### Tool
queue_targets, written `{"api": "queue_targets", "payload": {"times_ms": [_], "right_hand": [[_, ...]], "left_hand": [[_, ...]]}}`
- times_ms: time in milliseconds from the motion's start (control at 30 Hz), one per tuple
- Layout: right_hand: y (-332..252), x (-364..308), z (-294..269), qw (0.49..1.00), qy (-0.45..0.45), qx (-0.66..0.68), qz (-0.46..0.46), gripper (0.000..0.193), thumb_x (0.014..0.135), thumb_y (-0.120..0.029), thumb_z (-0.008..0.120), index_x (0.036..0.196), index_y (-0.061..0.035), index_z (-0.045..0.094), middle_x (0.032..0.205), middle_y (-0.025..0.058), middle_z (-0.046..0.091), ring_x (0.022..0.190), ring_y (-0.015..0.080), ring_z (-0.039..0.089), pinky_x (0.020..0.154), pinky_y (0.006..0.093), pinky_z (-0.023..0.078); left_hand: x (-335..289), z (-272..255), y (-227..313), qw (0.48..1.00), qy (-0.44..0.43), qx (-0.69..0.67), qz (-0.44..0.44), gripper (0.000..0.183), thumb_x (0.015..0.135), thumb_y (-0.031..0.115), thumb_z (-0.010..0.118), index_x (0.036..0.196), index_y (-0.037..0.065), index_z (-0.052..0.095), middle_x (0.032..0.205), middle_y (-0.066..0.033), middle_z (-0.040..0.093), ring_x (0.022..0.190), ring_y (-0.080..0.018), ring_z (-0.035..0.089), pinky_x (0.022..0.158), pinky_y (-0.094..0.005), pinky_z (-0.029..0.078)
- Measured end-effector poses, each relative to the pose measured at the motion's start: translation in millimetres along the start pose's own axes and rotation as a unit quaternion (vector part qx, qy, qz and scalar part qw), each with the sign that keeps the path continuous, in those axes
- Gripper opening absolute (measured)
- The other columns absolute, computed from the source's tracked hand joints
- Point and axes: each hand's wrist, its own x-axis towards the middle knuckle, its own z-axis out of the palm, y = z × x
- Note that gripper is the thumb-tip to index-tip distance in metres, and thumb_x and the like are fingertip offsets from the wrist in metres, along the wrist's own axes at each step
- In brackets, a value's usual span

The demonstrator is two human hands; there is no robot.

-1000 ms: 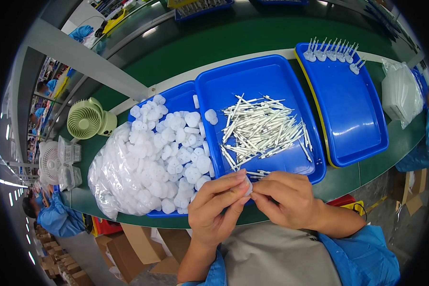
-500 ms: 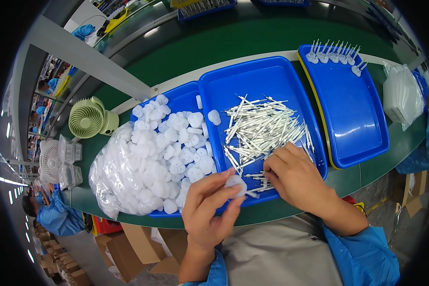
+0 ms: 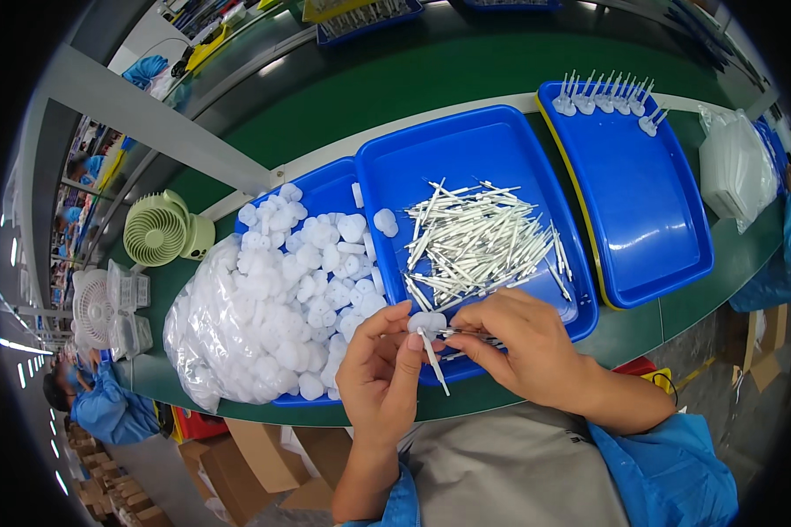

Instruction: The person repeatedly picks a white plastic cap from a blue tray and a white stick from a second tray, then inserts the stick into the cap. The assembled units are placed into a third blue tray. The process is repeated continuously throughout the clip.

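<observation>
Between the fingertips of my left hand [image 3: 380,373] is a white lobed plastic piece [image 3: 425,321], with one thin white stick [image 3: 434,362] pointing down from it. My right hand [image 3: 523,341] pinches another thin stick [image 3: 455,332] close against the piece's right side; its tip looks dark and metallic. Just beyond my hands lies a heap of white sticks [image 3: 479,241] in the middle blue tray [image 3: 448,145]. On the left, many loose white lobed pieces [image 3: 312,272] spill from a clear plastic bag [image 3: 204,329].
The right blue tray [image 3: 646,220] holds a row of lobed pieces with upright sticks [image 3: 608,98] at its far end. A stack of white packaging [image 3: 736,171] stands beyond it. At the left are a green fan [image 3: 160,230] and clear baskets [image 3: 114,303]. Cardboard boxes [image 3: 264,452] sit below the bench.
My right hand has come from the stick heap to the piece in my left hand, bringing a stick. The piece has been turned, so its attached stick now points down.
</observation>
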Motion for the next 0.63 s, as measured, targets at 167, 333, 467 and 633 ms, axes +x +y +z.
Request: {"api": "queue_targets", "payload": {"times_ms": [167,333,467,633], "right_hand": [[-0.6,-1.1,-1.5,1.000,0.018,-0.020,-0.011,0.013,0.098,-0.012,0.085,0.105,-0.0040,0.077,0.088,0.0109,0.075,0.077,0.0332,0.072,0.072,0.0454,0.054],[-3.1,0.2,-5.3,1.000,-0.004,0.003,0.016,0.011,0.101,-0.013,0.082,0.102,-0.0035,0.079,0.080,0.0120,0.074,0.071,0.0336,0.071,0.066,0.0454,0.053],[-6.4,0.7,-6.8,0.995,-0.025,0.049,0.084,0.013,0.104,-0.015,0.080,0.104,-0.0023,0.079,0.076,0.0134,0.072,0.065,0.0330,0.070,0.061,0.0443,0.051],[-7.4,1.0,-3.3,0.981,-0.024,0.136,0.139,0.014,0.106,-0.017,0.079,0.107,-0.0029,0.080,0.077,0.0144,0.074,0.065,0.0294,0.072,0.059,0.0424,0.051]], "left_hand": [[0.7,0.9,1.5,0.999,-0.002,-0.033,-0.009,0.033,0.114,0.001,0.063,0.146,-0.011,0.061,0.121,-0.0190,0.078,0.103,-0.0246,0.082,0.088,-0.0351,0.068],[0.2,1.7,1.8,0.999,-0.003,-0.032,-0.005,0.032,0.114,-0.001,0.063,0.144,-0.011,0.061,0.120,-0.0194,0.079,0.105,-0.0255,0.082,0.093,-0.0353,0.067],[-1.4,-1.2,1.2,1.000,-0.016,0.003,-0.001,0.030,0.112,-0.005,0.065,0.141,-0.010,0.063,0.126,-0.0206,0.077,0.113,-0.0249,0.080,0.097,-0.0334,0.063],[0.1,-9.6,-9.5,0.995,-0.065,0.051,0.062,0.033,0.108,-0.005,0.072,0.140,-0.003,0.067,0.137,-0.0183,0.068,0.136,-0.0275,0.071,0.097,-0.0313,0.062]]}}
